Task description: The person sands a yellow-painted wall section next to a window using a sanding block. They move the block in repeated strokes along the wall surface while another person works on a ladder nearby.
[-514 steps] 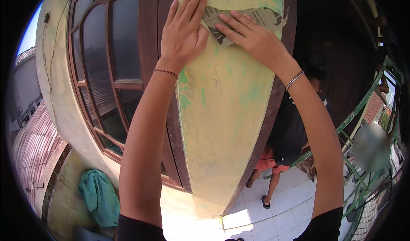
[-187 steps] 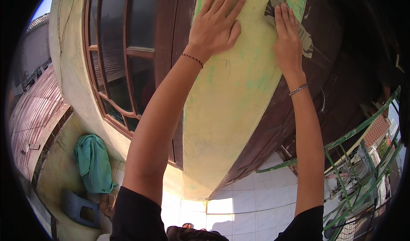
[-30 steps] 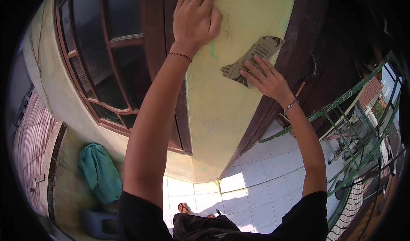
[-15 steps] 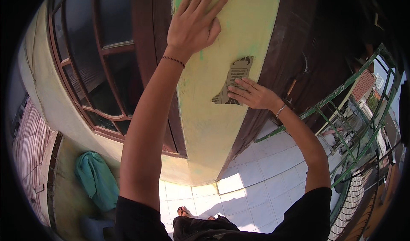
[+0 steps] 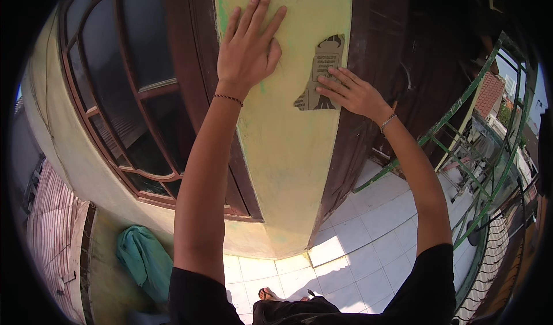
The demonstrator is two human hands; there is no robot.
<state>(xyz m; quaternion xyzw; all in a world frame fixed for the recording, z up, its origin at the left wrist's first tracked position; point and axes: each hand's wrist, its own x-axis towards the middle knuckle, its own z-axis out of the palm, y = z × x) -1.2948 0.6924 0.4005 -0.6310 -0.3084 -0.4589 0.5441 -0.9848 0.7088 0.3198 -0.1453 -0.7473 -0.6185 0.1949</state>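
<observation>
My left hand (image 5: 247, 45) lies flat on a pale yellow wall (image 5: 282, 175), its fingers spread and nothing in it. Lower and to the right, my right hand (image 5: 354, 94) holds a torn, grey-brown piece of sandpaper (image 5: 326, 68) against the same wall with its fingers laid across it. The printed back of the sandpaper faces me; its grit side is hidden. My right thumb does not show. Greenish patches of paint mark the wall around both hands.
A dark brown window frame (image 5: 193, 65) borders the wall on the left, a dark wooden door frame (image 5: 360, 48) on the right. A green metal railing (image 5: 455, 120) stands at the right. Teal cloth (image 5: 144, 261) lies low at left. White floor tiles (image 5: 363, 233) run below.
My right hand has slid the sandpaper upward along the wall. My left hand stays at the same place on the wall, while the whole view has shifted slightly.
</observation>
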